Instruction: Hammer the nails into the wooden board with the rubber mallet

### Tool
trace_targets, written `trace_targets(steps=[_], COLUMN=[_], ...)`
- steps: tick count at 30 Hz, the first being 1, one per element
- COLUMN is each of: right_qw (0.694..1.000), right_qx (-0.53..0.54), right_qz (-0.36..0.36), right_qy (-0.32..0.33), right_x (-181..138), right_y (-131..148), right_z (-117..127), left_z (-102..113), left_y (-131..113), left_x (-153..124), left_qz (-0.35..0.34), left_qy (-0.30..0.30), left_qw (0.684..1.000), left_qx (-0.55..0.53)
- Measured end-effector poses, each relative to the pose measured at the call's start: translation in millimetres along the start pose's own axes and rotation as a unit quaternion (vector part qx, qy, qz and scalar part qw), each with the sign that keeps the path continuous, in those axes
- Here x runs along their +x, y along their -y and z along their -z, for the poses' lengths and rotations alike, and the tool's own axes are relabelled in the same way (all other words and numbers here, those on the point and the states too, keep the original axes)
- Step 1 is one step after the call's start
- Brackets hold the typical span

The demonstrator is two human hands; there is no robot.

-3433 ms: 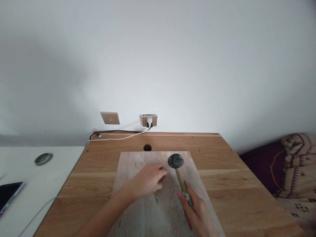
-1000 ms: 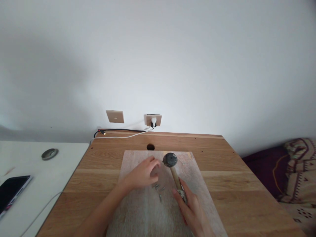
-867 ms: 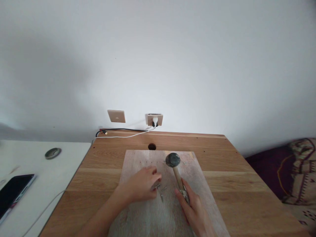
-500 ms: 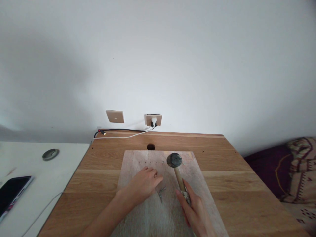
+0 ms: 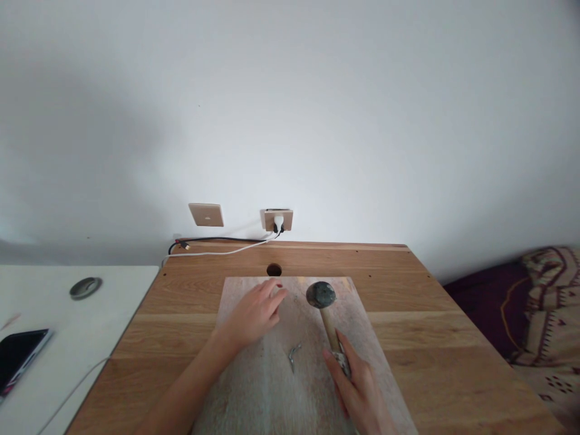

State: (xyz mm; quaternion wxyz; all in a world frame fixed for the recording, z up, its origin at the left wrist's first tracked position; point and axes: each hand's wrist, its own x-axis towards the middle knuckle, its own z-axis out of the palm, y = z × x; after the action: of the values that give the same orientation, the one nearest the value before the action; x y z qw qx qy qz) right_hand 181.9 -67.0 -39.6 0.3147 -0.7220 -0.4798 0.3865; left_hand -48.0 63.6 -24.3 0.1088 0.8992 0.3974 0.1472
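My right hand [image 5: 360,386] is closed round the wooden handle of a mallet [image 5: 321,295] with a dark, round head. The mallet head is over the far right part of a worn wooden board [image 5: 281,399]. My left hand [image 5: 258,311] is over the board's far left part, fingers stretched and apart, with nothing visible in them. It covers part of a row of small nails or dots near the far edge. Between my hands, a few loose nails [image 5: 292,356] lie in a small heap on the board.
The board rests on a wooden table [image 5: 421,338] against a white wall. A socket [image 5: 278,220] with a plug and cables [image 5: 217,252] is behind. At left, a white table [image 5: 40,302] bears a tape roll [image 5: 85,288] and a phone [image 5: 20,356]. Patterned fabric [image 5: 553,314] lies right.
My left hand has moved up and left, from beside the loose nails to the far row, and its curled fingers have spread. The mallet stays nearly where it was. The view has shifted slightly.
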Motion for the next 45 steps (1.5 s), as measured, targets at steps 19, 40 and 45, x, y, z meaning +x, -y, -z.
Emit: trace_targets(steps=[19,40,45], right_qw=[1.000,1.000,1.000], right_qx=[0.000,0.000,-0.004], right_qz=[-0.010,0.001,-0.003], right_qy=[0.005,0.017,0.004], right_x=[-4.1,-5.1,-5.6], right_y=[5.2,-2.0,-2.3], right_z=[1.6,2.8,3.4], left_z=[40.1,-4.1,-18.4], left_y=[24.3,7.4,9.0], left_x=[-28.7,2.2,15.8], left_qz=[0.155,-0.002,0.058], left_qy=[0.069,-0.045,-0.094], left_qw=[0.985,0.997,0.988], left_qx=[0.019,-0.060,-0.106])
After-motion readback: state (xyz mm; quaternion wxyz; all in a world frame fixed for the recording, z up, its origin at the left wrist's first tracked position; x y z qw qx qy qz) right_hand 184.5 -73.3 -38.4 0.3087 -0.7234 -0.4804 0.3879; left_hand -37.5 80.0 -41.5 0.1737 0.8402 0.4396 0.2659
